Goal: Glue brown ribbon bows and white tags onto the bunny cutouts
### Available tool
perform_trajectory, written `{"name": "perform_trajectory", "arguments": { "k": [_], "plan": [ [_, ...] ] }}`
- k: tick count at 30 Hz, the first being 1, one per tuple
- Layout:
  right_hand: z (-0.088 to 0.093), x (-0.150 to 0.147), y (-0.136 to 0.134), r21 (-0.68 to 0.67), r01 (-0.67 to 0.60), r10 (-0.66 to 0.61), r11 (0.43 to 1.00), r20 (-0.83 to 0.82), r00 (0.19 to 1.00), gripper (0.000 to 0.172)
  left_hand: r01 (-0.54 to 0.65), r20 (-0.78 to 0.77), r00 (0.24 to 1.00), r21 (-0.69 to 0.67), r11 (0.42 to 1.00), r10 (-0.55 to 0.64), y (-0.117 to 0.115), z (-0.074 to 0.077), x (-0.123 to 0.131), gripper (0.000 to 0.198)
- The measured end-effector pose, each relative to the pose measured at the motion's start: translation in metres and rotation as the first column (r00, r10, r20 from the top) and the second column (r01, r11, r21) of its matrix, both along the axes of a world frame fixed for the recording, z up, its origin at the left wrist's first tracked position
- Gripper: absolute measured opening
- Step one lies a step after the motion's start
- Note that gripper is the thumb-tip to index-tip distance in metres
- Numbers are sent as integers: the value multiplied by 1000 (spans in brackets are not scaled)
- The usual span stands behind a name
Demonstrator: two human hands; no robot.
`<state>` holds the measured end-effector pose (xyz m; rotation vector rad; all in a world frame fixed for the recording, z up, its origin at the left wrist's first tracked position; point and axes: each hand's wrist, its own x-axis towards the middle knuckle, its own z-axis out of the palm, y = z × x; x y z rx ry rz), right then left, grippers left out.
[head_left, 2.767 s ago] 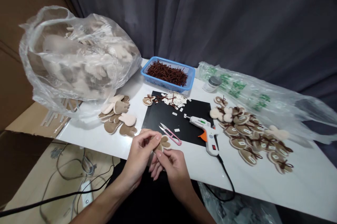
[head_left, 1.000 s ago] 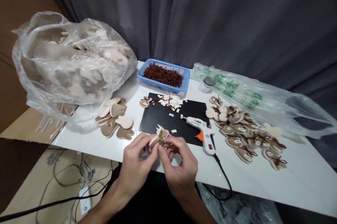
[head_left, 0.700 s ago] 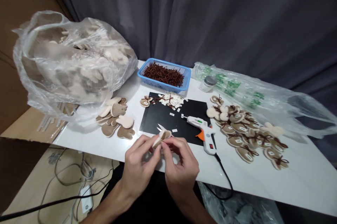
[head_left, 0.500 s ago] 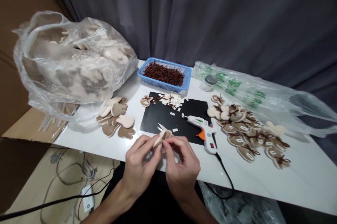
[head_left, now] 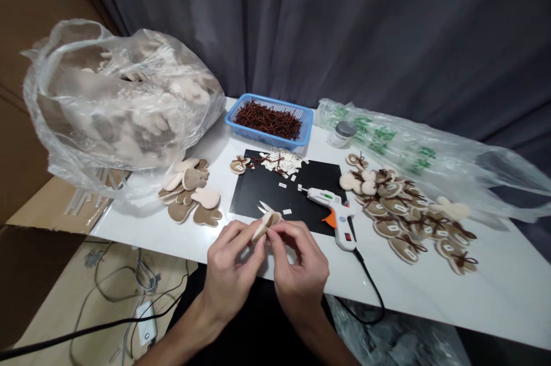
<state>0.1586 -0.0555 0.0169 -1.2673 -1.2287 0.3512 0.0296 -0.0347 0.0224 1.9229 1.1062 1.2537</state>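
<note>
Between my two hands, at the table's front edge, is a small brown and cream plush bunny-head piece. My left hand pinches its left side, and the fingers of my right hand press on its right side; they partly cover it. Just beyond lie scissors with their blades showing, on a black mat. To the right a white glue gun with an orange trigger rests on the mat, its nozzle near a small white label. Loose labels are heaped at the mat's far edge.
A blue basket of brown bows stands at the back. Plain bunny pieces lie left, below a large plastic bag. Bowed, labelled pieces are piled right, near a jar and plastic sheeting. A black cord hangs over the front edge.
Both hands keep their grip on the plush piece with hardly any movement. The whole view has shifted very slightly; nothing on the table has visibly moved.
</note>
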Motion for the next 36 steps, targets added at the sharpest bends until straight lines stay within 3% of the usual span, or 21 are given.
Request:
{"name": "perform_trajectory", "arguments": {
  "k": [12,18,21,24,27,30,33,36],
  "plan": [
    [2,0,-2,-41,-25,22,999,-67,998,15,-19,30,999,14,1000,18,-1,1,0,37],
    [1,-1,1,-109,-109,73,988,-289,954,10,-42,48,998,70,997,39,1,0,-1,42],
    [0,0,5,-145,-192,94,971,-509,856,11,-45,100,994,51,998,40,2,3,0,40],
    [0,2,8,-109,-346,169,932,-712,681,26,-12,158,987,-19,1000,15,1,8,0,37],
    [1,7,12,-79,-462,205,884,-820,534,29,38,212,977,-133,990,-9,1,11,0,32],
    [2,10,15,-89,-520,181,849,-878,444,31,79,262,965,-233,969,-15,3,11,-2,27],
    [2,14,16,-102,-539,180,836,-877,446,32,130,295,955,-317,940,-33,8,10,-4,21],
    [-1,17,14,-134,-500,201,856,-803,561,29,142,300,954,-409,901,-14,13,9,-4,23]
  ]
}}
